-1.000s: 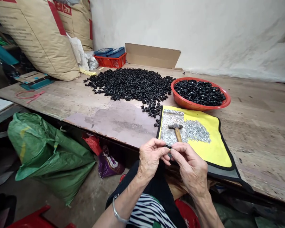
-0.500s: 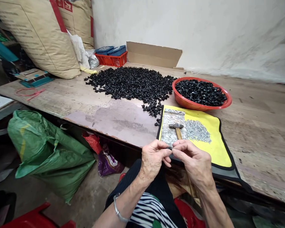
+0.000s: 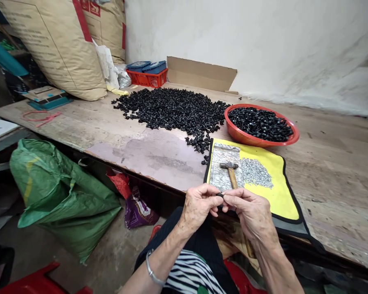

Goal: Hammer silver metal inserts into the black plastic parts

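My left hand (image 3: 198,206) and my right hand (image 3: 250,212) meet at the table's near edge, fingertips pinched together on a small black plastic part (image 3: 220,194). Just beyond them a small hammer (image 3: 230,171) lies on a grey stone slab (image 3: 223,165) on a yellow mat (image 3: 279,179), beside a heap of small silver pieces (image 3: 256,172). A large pile of the same black parts (image 3: 174,110) spreads over the wooden table (image 3: 110,130). A red bowl (image 3: 251,140) holds more of them.
Big tan sacks (image 3: 58,45) lean at the back left, with a red crate (image 3: 147,77) and a cardboard piece (image 3: 200,73) by the white wall. A green bag (image 3: 61,196) and smaller bags (image 3: 135,208) lie on the floor to my left.
Both hands stay pinched on the small black part and shift only slightly; the view has drifted a little.
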`<state>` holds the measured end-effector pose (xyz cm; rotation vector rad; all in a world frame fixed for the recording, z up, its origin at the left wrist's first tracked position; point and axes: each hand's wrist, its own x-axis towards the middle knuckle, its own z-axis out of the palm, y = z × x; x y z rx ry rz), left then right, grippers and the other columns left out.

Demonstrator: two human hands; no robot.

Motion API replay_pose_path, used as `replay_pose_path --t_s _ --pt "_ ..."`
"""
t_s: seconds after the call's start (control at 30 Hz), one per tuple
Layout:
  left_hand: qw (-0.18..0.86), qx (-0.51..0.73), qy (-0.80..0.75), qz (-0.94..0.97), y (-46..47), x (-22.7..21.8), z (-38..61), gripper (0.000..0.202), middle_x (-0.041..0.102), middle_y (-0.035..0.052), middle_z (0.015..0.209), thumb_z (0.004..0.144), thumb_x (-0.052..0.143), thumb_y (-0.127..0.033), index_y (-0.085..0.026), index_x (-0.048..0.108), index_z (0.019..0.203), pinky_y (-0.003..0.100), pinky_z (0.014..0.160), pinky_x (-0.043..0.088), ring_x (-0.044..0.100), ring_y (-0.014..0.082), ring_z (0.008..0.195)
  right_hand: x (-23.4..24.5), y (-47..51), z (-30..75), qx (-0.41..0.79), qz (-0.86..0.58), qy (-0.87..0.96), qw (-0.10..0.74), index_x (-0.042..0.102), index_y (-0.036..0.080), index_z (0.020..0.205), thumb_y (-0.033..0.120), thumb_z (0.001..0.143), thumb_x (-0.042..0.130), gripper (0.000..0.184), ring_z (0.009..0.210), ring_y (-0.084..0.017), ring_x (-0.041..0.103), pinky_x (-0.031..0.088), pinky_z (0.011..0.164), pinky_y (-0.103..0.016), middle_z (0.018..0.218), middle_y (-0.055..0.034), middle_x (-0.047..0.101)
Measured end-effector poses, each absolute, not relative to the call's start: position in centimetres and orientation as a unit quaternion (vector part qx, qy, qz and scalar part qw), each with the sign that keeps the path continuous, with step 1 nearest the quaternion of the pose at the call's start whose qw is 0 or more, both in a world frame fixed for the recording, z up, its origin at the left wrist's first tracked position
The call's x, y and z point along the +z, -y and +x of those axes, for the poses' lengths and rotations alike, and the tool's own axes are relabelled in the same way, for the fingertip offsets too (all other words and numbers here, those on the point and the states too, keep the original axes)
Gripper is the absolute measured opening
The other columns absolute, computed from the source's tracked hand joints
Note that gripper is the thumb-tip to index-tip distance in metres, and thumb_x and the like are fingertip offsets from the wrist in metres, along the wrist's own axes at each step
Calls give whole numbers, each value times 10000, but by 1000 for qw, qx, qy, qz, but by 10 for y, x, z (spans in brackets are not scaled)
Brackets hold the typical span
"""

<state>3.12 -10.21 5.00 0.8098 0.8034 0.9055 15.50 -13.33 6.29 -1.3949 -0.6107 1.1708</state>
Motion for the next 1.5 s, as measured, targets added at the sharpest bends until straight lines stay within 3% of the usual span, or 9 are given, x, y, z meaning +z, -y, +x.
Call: replay_pose_path --t_s 0.37,0.5,0.63,0.7,0.9,1.07,1.2,1.33,1.5 --pt "776 432 -345 303 92 38 42 169 582 0 443 569 687 -173 -93 585 678 202 299 449 506 100 343 55 126 152 458 -629 271 567 654 130 629 296 509 782 242 447 -132 571 492 476 -266 535 -9 624" --pt "771 441 -356 289 75 37 43 218 578 -14 462 547 701 -187 -103 565 695 204 288 443 497 94 332 58 121 173 325 -730 376 469 673 140 834 437 605 701 376 558 -166 604 481 502 -290 724 -54 668" --pt "740 452 -391 308 51 32 43 197 552 -26 429 546 680 -183 -109 547 672 196 273 419 477 91 304 53 123 190 66 -799 539 258 635 178 807 443 721 588 283 670 -207 607 437 557 -307 801 -93 650" --pt "729 446 -405 325 39 28 46 165 545 -28 422 550 652 -168 -116 533 651 197 266 408 472 94 295 47 125 192 45 -795 578 180 587 187 822 427 754 553 252 647 -206 597 419 550 -309 805 -94 637" --pt "696 402 -448 391 18 20 60 75 483 -64 366 575 522 -95 -153 485 605 172 228 313 397 80 231 43 126 188 192 -838 462 217 498 201 794 325 689 571 178 652 -207 610 454 633 -332 696 -39 610" --pt "666 383 -465 439 13 15 63 102 455 -82 355 583 485 -69 -170 466 579 162 227 284 383 77 216 56 134 183 519 -729 193 401 477 199 786 342 611 652 286 356 -89 429 357 361 -232 532 46 529" --pt "652 390 -469 449 12 9 63 110 461 -87 368 585 490 -73 -178 459 582 167 226 287 385 78 221 59 143 177 620 -636 95 450 529 163 836 351 584 715 365 343 -27 307 264 315 -164 518 74 463" --pt "642 395 -463 465 13 4 62 98 462 -89 369 596 493 -90 -184 465 593 177 220 299 392 86 226 48 149 176 480 -726 235 433 523 185 761 473 657 643 329 359 -53 331 267 325 -190 519 66 438" --pt "643 391 -462 469 14 5 62 103 453 -93 354 605 493 -88 -185 462 592 170 225 295 393 84 222 36 152 178 149 -792 517 289 589 196 813 490 788 433 333 490 -161 521 398 490 -275 590 -30 579"
